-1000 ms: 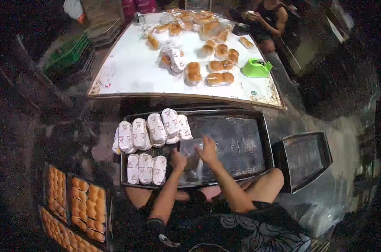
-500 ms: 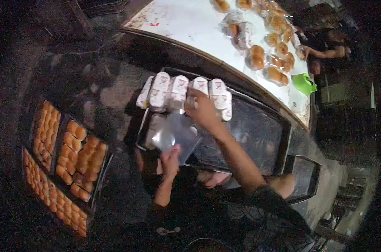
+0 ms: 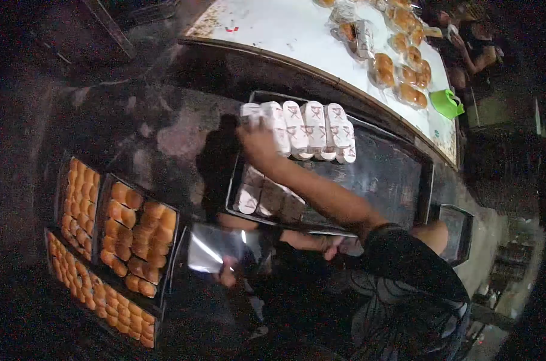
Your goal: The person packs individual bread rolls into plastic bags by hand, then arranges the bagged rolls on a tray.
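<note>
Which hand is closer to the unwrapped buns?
Left. Your left hand, holding a clear bag, is beside the unwrapped buns; the right hand is at the wrapped packets.

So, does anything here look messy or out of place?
Nothing is spilled. The upper row of wrapped packs in the dark tray leans unevenly, bunched beside the right hand, while the lower row lies flat. The white table looks worn at its edges.
</note>
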A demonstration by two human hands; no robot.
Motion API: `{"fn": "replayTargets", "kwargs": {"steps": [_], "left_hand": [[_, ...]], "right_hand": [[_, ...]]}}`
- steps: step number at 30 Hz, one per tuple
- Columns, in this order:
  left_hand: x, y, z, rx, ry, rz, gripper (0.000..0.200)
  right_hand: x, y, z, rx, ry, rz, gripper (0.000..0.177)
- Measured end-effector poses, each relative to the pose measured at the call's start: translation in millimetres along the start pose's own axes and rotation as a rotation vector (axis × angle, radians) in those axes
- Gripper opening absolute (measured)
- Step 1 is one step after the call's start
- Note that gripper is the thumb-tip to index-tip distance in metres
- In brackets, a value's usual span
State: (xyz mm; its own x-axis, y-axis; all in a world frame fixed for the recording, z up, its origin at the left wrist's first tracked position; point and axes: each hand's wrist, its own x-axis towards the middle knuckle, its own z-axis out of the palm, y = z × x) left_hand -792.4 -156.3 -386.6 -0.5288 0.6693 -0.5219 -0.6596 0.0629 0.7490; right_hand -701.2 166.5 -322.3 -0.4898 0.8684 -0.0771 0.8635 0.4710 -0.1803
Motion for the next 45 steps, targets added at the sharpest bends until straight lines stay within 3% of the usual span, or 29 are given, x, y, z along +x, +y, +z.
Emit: {"fn": "replayTargets", "kwargs": {"steps": [2, 3, 4, 6, 7, 9, 12, 14, 15, 16, 17, 18, 20, 21, 22, 24, 28, 31, 33, 34, 36, 37, 39, 40, 41, 42, 43, 44, 45], "left_hand": [[9.8, 1.2, -14.3, -0.134, 0.004, -0.007, 0.026], [15.7, 0.8, -17.6, -0.202, 0.006, -0.004, 0.026], [20.6, -3.5, -19.5, -0.201, 0.006, -0.010, 0.026], [23.4, -17.6, -22.9, -0.138, 0.310, -0.022, 0.026], [24.8, -13.9, -43.4, -0.344, 0.067, -0.267, 0.024], [13.4, -6.5, -26.3, -0.267, 0.175, -0.245, 0.019], [29.2, -36.3, -60.8, -0.236, 0.332, -0.234, 0.013], [28.0, -42.6, -72.6, -0.262, 0.382, -0.252, 0.012], [11.0, -17.2, -37.4, -0.203, 0.221, -0.206, 0.012], [-1.8, 0.6, -8.0, -0.139, 0.055, -0.158, 0.012], [-7.1, 4.3, 9.0, -0.095, 0.146, -0.066, 0.017], [-12.1, 11.7, 18.3, -0.081, 0.131, -0.054, 0.017], [-25.0, 24.1, 29.4, -0.102, 0.130, 0.068, 0.022], [-33.2, 22.3, 34.3, 0.026, 0.086, 0.222, 0.022], [-35.8, 30.2, 33.1, 0.031, 0.081, 0.223, 0.022], [-37.7, 43.2, 29.7, -0.013, 0.062, -0.122, 0.021], [-11.8, 21.3, 1.0, -0.094, -0.184, -0.086, 0.026], [-0.7, 10.3, 18.0, 0.029, -0.029, 0.033, 0.023], [-1.6, 17.5, 37.2, -0.002, -0.093, -0.075, 0.021], [-1.1, 18.1, 45.3, -0.036, -0.145, -0.163, 0.018], [17.1, -10.6, 45.6, -0.115, -0.173, -0.145, 0.021], [26.6, -22.2, 46.9, -0.224, -0.348, -0.320, 0.026], [40.0, -33.8, 55.8, -0.425, -0.689, -0.680, 0.037], [23.8, -31.3, 95.2, -0.203, -0.607, -0.570, 0.038], [-4.2, -28.2, 151.1, 0.018, -0.524, -0.450, 0.040], [-18.0, -26.8, 189.7, 0.113, -0.582, -0.447, 0.042], [-15.8, -41.0, 210.1, 0.412, -0.609, -0.411, 0.043], [-19.7, -58.5, 231.8, 0.589, -0.701, -0.352, 0.036], [-21.3, -68.2, 253.2, 0.840, -0.979, -0.245, 0.037]], "right_hand": [[-46.4, 33.4, -20.5, 0.137, 0.300, -0.032, 0.049], [-67.6, 37.4, -38.3, 0.584, 0.350, 0.242, 0.042], [-89.0, 52.9, -43.8, 0.151, 0.378, 0.236, 0.030], [-128.9, 76.4, -73.1, 0.306, 0.257, 0.604, 0.019], [-148.0, 108.7, -52.3, 0.227, 0.415, 0.642, 0.020], [-162.7, 133.5, -69.0, 0.066, 0.212, 0.909, 0.027], [-158.5, 128.2, -89.8, 0.042, 0.352, 0.763, 0.038], [-124.8, 81.1, -86.4, 0.355, 0.514, 0.501, 0.052], [-96.4, 55.2, -69.6, 0.248, 0.703, 0.094, 0.054], [-62.4, 36.2, -63.9, 0.505, 0.427, 0.210, 0.060], [-20.1, 29.7, -34.2, 0.463, 0.276, 0.205, 0.072], [-3.1, 42.2, -1.5, 0.476, 0.295, 0.212, 0.072], [9.4, 58.6, 47.3, 0.033, 0.082, 0.534, 0.083], [-1.8, 65.4, 42.1, 0.044, 0.086, 0.541, 0.083], [-18.6, 78.1, 34.2, 0.197, 0.018, 0.454, 0.084], [-37.7, 101.9, 37.4, 0.274, -0.085, 0.384, 0.082], [-100.0, 159.1, 38.1, 0.163, -0.022, 0.469, 0.076], [-174.1, 219.0, 32.7, -0.077, 0.011, 0.413, 0.067], [-223.9, 249.5, 21.5, -0.080, 0.006, 0.515, 0.065], [-251.8, 267.4, 29.0, -0.170, 0.129, 0.477, 0.063], [-286.7, 285.3, 42.2, -0.260, 0.098, 0.759, 0.060], [-295.4, 280.1, 37.7, -0.257, 0.110, 0.776, 0.060], [-308.8, 244.9, 22.5, 0.295, 0.138, 0.656, 0.062], [-308.9, 220.7, 15.5, 0.922, 0.137, 0.641, 0.072], [-314.6, 194.3, -0.1, 1.490, 0.066, 0.464, 0.078], [-313.4, 174.1, -4.7, 1.689, 0.032, 0.268, 0.080], [-314.2, 161.1, -3.6, 1.870, 0.006, 0.043, 0.082], [-321.2, 158.8, 14.9, 1.822, 0.034, 0.172, 0.071], [-325.6, 154.3, 3.3, 1.670, 0.067, 0.349, 0.056]]}}
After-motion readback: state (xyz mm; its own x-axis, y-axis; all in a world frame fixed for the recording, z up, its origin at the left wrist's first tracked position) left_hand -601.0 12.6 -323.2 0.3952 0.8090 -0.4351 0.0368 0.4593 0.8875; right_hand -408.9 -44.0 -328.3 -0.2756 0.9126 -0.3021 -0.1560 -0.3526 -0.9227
